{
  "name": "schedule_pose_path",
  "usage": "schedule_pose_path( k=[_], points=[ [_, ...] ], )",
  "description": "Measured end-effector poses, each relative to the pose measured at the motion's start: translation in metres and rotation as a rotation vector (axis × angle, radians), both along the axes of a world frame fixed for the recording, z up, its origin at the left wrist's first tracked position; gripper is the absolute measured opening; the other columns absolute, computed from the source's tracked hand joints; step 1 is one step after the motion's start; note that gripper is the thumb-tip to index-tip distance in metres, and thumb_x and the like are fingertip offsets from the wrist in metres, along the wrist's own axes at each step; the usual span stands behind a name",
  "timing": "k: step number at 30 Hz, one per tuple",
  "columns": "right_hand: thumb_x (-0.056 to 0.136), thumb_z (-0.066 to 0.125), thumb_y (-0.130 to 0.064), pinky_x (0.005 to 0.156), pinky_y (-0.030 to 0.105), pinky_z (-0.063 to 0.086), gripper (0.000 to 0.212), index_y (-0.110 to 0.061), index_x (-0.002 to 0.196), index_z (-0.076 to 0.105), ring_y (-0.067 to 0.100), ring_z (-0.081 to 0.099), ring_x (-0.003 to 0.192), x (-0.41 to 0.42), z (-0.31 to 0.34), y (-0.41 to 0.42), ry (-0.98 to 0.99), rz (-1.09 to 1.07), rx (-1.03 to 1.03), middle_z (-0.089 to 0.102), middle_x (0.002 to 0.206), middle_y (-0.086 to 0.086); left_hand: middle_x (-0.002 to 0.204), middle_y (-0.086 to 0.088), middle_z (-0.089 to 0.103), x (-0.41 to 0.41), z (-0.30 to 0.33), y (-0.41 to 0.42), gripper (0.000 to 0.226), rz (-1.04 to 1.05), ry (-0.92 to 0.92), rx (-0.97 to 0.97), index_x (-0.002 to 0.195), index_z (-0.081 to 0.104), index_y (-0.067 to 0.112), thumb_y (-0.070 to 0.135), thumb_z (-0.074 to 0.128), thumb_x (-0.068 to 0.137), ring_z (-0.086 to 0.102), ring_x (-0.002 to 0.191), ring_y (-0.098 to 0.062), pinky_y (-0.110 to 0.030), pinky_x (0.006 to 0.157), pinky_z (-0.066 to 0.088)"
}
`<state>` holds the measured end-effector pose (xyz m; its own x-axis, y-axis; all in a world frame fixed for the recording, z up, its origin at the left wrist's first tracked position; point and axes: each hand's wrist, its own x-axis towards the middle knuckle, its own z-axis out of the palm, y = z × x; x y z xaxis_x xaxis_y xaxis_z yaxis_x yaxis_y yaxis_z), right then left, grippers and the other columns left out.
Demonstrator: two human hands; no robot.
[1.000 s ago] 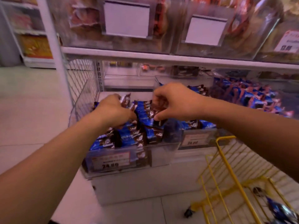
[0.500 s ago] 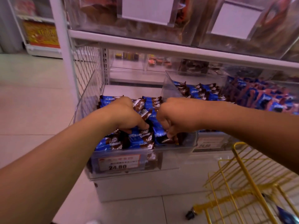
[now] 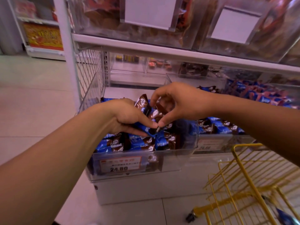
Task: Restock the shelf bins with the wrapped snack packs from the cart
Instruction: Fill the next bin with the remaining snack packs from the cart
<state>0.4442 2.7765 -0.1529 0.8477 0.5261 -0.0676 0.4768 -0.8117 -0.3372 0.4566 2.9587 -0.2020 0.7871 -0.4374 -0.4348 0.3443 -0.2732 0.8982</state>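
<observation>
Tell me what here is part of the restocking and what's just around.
Job: left hand and right hand holding blue-and-brown wrapped snack packs; clear plastic shelf bin; yellow wire cart.
Around: upper clear bins of reddish-brown snacks; white price label.

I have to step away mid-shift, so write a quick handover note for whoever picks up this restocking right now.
Left hand: grips blue snack packs above the front-left clear bin.
Right hand: fingers pinch a brown-ended pack beside the left hand, above the same bin.
Done: that bin, tagged 24.80, is well stocked at the front with blue-and-brown packs; the neighbouring bin to the right also holds packs.
Left: set down the packs in hand, then go to the yellow cart at lower right; at least one blue pack shows in it.
</observation>
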Motion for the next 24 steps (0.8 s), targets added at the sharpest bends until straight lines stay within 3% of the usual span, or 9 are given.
schedule_pose_path(
  k=[2,6,9,11,13,17,20,22,24],
  points=[
    [0.072,0.089,-0.023,0.067,0.044,0.057,0.033,-0.017,0.097,0.069,0.02,0.07,0.067,-0.001,0.005,-0.003,0.053,0.016,-0.057,0.072,0.075,0.007,0.095,-0.011,0.077,-0.001,0.0,0.0,0.049,-0.046,0.0,-0.012,0.104,0.069,0.002,-0.004,0.083,0.058,0.075,0.086,-0.022,-0.03,0.067,0.061],
    [0.074,0.087,-0.02,0.055,0.028,0.056,0.021,-0.02,0.082,0.067,0.012,0.071,0.057,0.0,0.012,-0.006,0.174,0.034,-0.245,0.074,0.07,0.0,0.094,-0.016,0.075,0.008,-0.006,0.002,0.039,0.065,-0.05,0.009,0.105,0.067,-0.001,-0.004,0.082,0.069,0.075,0.082,-0.023,-0.029,0.064,0.06],
    [0.075,0.085,-0.019,0.058,0.029,0.057,0.021,-0.019,0.08,0.064,0.011,0.072,0.059,-0.002,-0.005,0.004,0.235,0.049,-0.419,0.072,0.069,-0.002,0.09,-0.017,0.073,0.012,-0.01,-0.002,0.021,0.143,-0.056,0.031,0.098,0.066,-0.002,0.006,0.074,0.081,0.075,0.071,-0.023,-0.029,0.059,0.059],
    [0.073,0.086,-0.025,0.059,0.025,0.054,0.023,-0.021,0.076,0.063,0.012,0.069,0.065,-0.004,-0.02,0.012,0.159,0.1,-0.561,0.07,0.071,-0.003,0.084,-0.018,0.074,0.013,-0.011,-0.006,0.019,0.156,-0.051,0.028,0.098,0.065,-0.002,0.008,0.069,0.082,0.075,0.068,-0.025,-0.03,0.058,0.059],
    [0.074,0.084,-0.031,0.057,0.021,0.049,0.024,-0.023,0.07,0.062,0.01,0.061,0.068,-0.006,-0.032,0.018,0.09,0.155,-0.667,0.066,0.073,-0.005,0.086,-0.018,0.075,0.014,-0.013,-0.008,0.021,0.151,-0.067,0.034,0.102,0.064,0.0,0.007,0.067,0.082,0.075,0.07,-0.027,-0.033,0.061,0.06],
    [0.074,0.084,-0.035,0.065,0.03,0.053,0.034,-0.026,0.061,0.054,0.011,0.058,0.066,-0.011,-0.035,0.019,0.128,0.147,-0.71,0.059,0.067,-0.007,0.104,-0.016,0.067,0.014,-0.013,-0.006,0.025,0.114,-0.206,0.144,0.098,0.067,0.008,0.001,0.076,0.076,0.073,0.087,-0.027,-0.034,0.066,0.062],
    [0.069,0.084,-0.048,0.063,0.024,0.048,0.031,-0.026,0.08,0.065,0.009,0.062,0.073,-0.005,-0.004,0.009,0.101,0.036,-0.602,0.067,0.079,-0.007,0.096,-0.013,0.072,0.01,-0.009,-0.002,0.023,0.053,-0.262,0.164,0.092,0.072,0.009,0.004,0.083,0.072,0.073,0.084,-0.023,-0.028,0.063,0.061],
    [0.064,0.085,-0.055,0.059,0.019,0.045,0.047,-0.025,0.094,0.065,0.003,0.061,0.071,-0.001,0.017,0.001,-0.068,-0.043,-0.342,0.068,0.085,-0.007,0.089,-0.011,0.076,0.005,-0.005,-0.001,0.027,-0.009,-0.295,0.094,0.092,0.072,0.008,0.009,0.086,0.069,0.075,0.079,-0.018,-0.024,0.06,0.059],
    [0.064,0.089,-0.045,0.059,0.011,0.044,0.056,-0.023,0.108,0.061,-0.004,0.061,0.07,0.0,0.022,-0.004,-0.088,-0.039,-0.047,0.069,0.091,-0.007,0.084,-0.009,0.076,0.001,-0.003,-0.004,0.033,-0.039,-0.331,0.011,0.093,0.069,0.008,0.01,0.088,0.066,0.074,0.075,-0.015,-0.022,0.059,0.057]
  ],
)
